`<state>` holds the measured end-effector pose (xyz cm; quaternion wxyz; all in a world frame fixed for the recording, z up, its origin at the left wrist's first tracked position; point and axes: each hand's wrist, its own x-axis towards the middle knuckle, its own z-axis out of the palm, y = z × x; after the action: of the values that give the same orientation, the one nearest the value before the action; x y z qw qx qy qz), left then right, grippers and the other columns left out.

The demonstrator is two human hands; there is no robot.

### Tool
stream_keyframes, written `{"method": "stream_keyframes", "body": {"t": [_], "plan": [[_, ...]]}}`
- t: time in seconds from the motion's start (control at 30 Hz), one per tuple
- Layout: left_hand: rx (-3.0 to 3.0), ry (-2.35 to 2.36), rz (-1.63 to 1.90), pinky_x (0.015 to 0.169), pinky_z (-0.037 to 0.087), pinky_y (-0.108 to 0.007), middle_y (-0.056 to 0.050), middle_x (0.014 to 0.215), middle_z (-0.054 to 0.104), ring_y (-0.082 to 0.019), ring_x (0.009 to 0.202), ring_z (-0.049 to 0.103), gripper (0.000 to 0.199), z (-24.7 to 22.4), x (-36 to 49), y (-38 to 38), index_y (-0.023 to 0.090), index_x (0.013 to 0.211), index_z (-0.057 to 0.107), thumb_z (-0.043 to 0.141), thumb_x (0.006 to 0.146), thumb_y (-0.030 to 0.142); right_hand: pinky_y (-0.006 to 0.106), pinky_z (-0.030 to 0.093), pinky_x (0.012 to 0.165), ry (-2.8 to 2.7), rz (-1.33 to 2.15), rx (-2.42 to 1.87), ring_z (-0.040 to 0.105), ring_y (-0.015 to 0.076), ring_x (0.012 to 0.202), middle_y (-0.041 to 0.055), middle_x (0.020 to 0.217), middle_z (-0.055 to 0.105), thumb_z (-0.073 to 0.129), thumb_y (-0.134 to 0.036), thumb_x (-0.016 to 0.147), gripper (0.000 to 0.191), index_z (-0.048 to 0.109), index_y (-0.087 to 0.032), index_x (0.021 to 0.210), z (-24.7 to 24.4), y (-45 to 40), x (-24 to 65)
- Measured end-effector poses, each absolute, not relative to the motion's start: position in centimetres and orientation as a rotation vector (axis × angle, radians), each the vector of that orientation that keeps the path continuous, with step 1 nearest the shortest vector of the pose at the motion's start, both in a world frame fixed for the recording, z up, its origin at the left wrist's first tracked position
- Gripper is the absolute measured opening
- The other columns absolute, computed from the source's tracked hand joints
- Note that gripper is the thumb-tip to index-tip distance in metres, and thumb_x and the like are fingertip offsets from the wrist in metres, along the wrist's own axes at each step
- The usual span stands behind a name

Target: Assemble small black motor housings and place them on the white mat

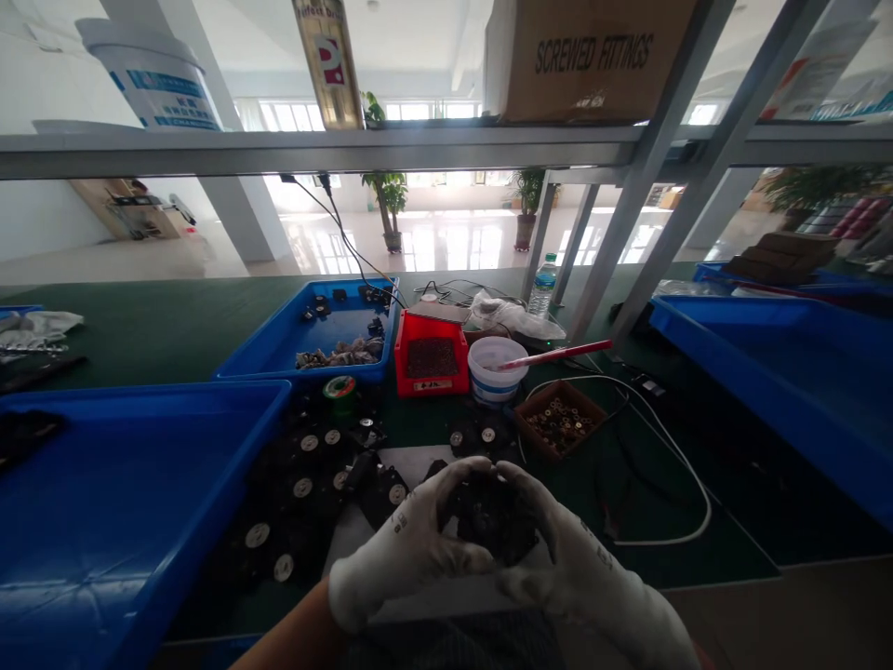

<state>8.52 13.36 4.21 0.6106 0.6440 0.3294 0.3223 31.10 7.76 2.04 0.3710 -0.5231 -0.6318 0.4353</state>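
Observation:
Both hands wear white gloves. My left hand [422, 540] curls round the left side of a dark part [494, 516] whose kind I cannot make out. On the other side, my right hand [558, 535] closes round the same part, the fingertips of both hands almost meeting at its top. Beneath lies a pale sheet [411, 461] on the green table. Several black parts with round silver discs [302, 487] lie left of my left hand, and a couple more black parts [487, 435] sit just beyond my fingers.
Blue trays [139, 521] flank the work area. Ahead stand a red bin [431, 386] of small pieces, a white tub [497, 386] with a red stick across it, and a brown box [540, 437] of small metal fittings. A white cable [687, 437] loops at right. A metal shelf [419, 154] crosses above.

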Motion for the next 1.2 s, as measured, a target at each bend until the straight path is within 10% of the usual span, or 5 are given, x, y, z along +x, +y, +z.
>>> {"method": "stream_keyframes", "body": {"t": [0.27, 0.6, 1.2], "plan": [[1.584, 0.838, 0.88, 0.122, 0.044, -0.053, -0.012, 0.145, 0.067, -0.035, 0.141, 0.058, 0.092, 0.3, 10.7, 15.3, 0.026, 0.148, 0.054, 0.097, 0.067, 0.029, 0.035, 0.066, 0.081, -1.67, 0.458, -1.738, 0.076, 0.0234, 0.095, 0.0087, 0.109, 0.077, 0.057, -0.04, 0.099, 0.027, 0.074, -0.024, 0.114, 2.4, 9.5, 39.4], [2.063, 0.854, 1.233, 0.106, 0.062, -0.047, -0.011, 0.141, 0.07, -0.032, 0.129, 0.069, 0.084, -3.6, 10.1, 15.2, 0.033, 0.16, 0.037, 0.077, 0.09, 0.054, 0.048, 0.052, 0.1, -1.934, 0.001, -2.242, 0.067, 0.0299, 0.107, 0.008, 0.11, 0.077, 0.06, -0.028, 0.099, 0.022, 0.081, -0.025, 0.107, 6.2, 16.0, 43.2], [1.965, 0.991, 1.185, 0.104, 0.064, -0.046, -0.012, 0.142, 0.071, -0.035, 0.127, 0.071, 0.085, -3.7, 9.8, 15.4, 0.029, 0.157, 0.045, 0.084, 0.083, 0.047, 0.048, 0.058, 0.097, -2.397, -0.03, -2.758, 0.069, 0.0247, 0.111, 0.0089, 0.127, 0.069, 0.068, -0.038, 0.102, 0.027, 0.069, -0.019, 0.121, 5.9, 23.3, 41.8]]}}
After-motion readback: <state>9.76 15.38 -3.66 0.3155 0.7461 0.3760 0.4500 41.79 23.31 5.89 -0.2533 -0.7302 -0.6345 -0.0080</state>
